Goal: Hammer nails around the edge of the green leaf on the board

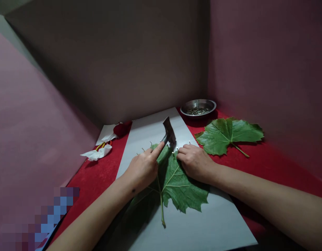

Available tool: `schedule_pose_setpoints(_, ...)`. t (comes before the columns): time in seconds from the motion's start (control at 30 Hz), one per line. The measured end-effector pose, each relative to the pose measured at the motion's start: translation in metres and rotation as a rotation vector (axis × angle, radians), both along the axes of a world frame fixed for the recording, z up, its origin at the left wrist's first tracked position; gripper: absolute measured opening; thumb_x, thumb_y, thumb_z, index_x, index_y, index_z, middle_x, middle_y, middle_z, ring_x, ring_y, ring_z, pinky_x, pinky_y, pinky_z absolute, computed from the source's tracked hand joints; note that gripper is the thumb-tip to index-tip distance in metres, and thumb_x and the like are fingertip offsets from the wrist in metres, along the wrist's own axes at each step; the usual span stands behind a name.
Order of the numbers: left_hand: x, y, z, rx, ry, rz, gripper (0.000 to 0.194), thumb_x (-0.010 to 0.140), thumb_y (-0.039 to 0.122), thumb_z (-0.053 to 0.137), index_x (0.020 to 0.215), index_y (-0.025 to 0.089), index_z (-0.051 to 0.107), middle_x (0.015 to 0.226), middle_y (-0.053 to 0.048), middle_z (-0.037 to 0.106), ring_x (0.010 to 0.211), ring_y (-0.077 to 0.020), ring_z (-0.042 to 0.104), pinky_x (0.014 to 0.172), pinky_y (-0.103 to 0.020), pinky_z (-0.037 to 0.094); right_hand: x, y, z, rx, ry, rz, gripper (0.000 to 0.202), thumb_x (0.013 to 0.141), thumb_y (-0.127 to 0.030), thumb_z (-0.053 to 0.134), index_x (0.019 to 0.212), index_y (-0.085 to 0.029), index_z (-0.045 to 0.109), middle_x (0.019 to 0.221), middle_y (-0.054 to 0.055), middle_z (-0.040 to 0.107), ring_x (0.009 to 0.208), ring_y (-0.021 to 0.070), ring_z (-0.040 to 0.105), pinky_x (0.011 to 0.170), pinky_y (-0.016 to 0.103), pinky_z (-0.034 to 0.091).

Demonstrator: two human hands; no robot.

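Observation:
My left hand (143, 167) is closed round the handle of a hammer (170, 131), index finger stretched along it. Its dark metal head is over the far edge of a large green leaf (176, 184), which lies on a white board (215, 212) with its stem towards me. My right hand (194, 160) rests on the leaf's right side, fingers curled and pinched at a nail (177, 150) close to the hammer head. Several other thin nails stand along the leaf's far edge; one nail (189, 142) shows just behind my right hand.
A steel bowl (198, 108) of nails stands at the back right. A second green leaf (228, 134) lies on the red cloth (267, 164) at the right. At the left are a dark red flower (120, 129) and crumpled white tissue (98, 153). Walls enclose the back and sides.

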State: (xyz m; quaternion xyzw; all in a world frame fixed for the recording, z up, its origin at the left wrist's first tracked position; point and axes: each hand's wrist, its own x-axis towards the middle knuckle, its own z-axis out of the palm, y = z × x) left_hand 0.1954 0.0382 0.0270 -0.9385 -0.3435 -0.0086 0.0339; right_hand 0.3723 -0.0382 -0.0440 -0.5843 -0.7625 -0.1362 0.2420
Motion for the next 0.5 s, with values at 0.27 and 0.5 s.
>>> schedule_pose_setpoints(0.27,-0.014,0.008,0.002,-0.022,-0.066,0.021,0.068,0.077,0.008,0.041,0.143,0.019,0.027,0.11,-0.014,0.063,0.106,-0.0251,0.057,0.083,-0.039,0.048,0.0,0.002,-0.001,0.029,0.002,0.003,0.016,0.077,-0.007,0.049,0.066,-0.015,0.058,0.072,0.005,0.059,0.07,0.0157,0.042,0.067,0.031,0.029)
schedule_pose_setpoints(0.5,-0.005,-0.001,0.006,-0.062,-0.16,-0.078,0.067,0.076,0.007,0.042,0.141,0.017,0.03,0.113,-0.015,0.062,0.106,-0.0251,0.057,0.084,-0.041,0.048,0.0,0.0,0.0,0.023,-0.001,0.004,0.017,0.078,-0.007,0.049,0.069,-0.015,0.06,0.074,0.005,0.06,0.072,0.0164,0.044,0.067,0.031,0.03)
